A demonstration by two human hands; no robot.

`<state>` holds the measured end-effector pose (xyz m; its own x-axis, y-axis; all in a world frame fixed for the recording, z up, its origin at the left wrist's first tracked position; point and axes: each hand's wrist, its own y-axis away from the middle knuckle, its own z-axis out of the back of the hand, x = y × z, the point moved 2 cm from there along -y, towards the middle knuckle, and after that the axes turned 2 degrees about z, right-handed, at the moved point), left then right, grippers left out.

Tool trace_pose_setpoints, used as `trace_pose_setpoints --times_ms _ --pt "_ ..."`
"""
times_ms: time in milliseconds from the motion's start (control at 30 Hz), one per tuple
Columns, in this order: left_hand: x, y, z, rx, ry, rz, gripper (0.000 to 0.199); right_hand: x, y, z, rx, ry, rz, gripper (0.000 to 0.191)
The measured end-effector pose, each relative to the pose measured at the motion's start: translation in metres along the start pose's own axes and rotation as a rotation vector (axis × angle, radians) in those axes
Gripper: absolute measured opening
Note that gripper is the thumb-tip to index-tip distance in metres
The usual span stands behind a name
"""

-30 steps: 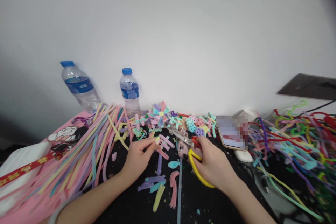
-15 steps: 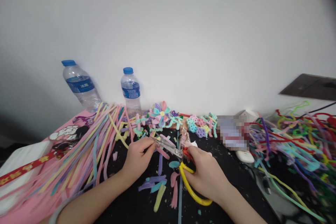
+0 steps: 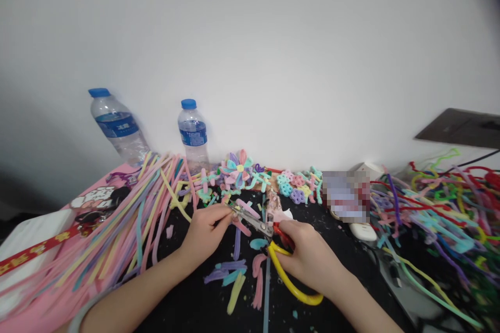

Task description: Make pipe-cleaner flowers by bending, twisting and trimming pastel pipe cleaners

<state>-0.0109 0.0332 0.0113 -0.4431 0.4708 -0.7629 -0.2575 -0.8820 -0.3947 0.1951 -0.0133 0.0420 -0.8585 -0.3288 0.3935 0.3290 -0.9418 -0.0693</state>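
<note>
In my right hand (image 3: 307,255) is a pair of scissors (image 3: 289,281) with yellow and red handles, its blades pointing left toward my other hand. My left hand (image 3: 207,234) is closed in a pinch at the blade tips; what lies between its fingertips is too small and hidden to make out. Below the hands, cut pieces of fuzzy pipe cleaner lie on the black surface: purple ones (image 3: 226,270), a yellow-green one (image 3: 236,294) and pink ones (image 3: 258,281). Behind them sits a multicoloured pipe-cleaner flower (image 3: 240,168).
Long pastel pipe cleaners (image 3: 113,234) spread across the left side, beside a white box (image 3: 35,239). Two blue-capped bottles (image 3: 117,127) stand by the wall. Small fuzzy flowers (image 3: 297,196) lie at the back. Tangled bright pipe cleaners (image 3: 449,213) fill the right, near a white rounded object (image 3: 363,231).
The yellow scissor handle has swung slightly outward to the right, away from the red one. My left hand stays almost in place at the blade tips. The view has shifted a little.
</note>
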Motion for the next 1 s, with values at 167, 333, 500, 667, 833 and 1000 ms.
trace_pose_setpoints --times_ms 167,333,500,667,833,1000 --pt "0.009 -0.005 -0.002 0.193 0.249 0.174 0.026 -0.006 0.001 0.005 0.040 -0.031 0.003 0.020" --pt "0.016 -0.007 -0.005 0.398 0.579 0.263 0.027 -0.013 0.000 0.010 0.088 -0.063 0.055 0.021" --pt "0.015 -0.004 -0.007 0.653 0.947 0.411 0.027 -0.013 0.001 0.015 0.160 -0.105 0.143 0.024" --pt "0.009 0.002 -0.005 0.824 1.070 0.491 0.029 -0.010 0.003 0.013 0.194 -0.132 0.203 0.021" --pt "0.005 0.010 -0.005 0.946 1.147 0.498 0.038 -0.001 0.004 0.014 0.212 -0.116 0.272 0.022" --pt "0.007 0.005 -0.011 0.647 1.239 0.480 0.033 0.003 0.003 0.015 0.105 -0.035 0.155 0.018"
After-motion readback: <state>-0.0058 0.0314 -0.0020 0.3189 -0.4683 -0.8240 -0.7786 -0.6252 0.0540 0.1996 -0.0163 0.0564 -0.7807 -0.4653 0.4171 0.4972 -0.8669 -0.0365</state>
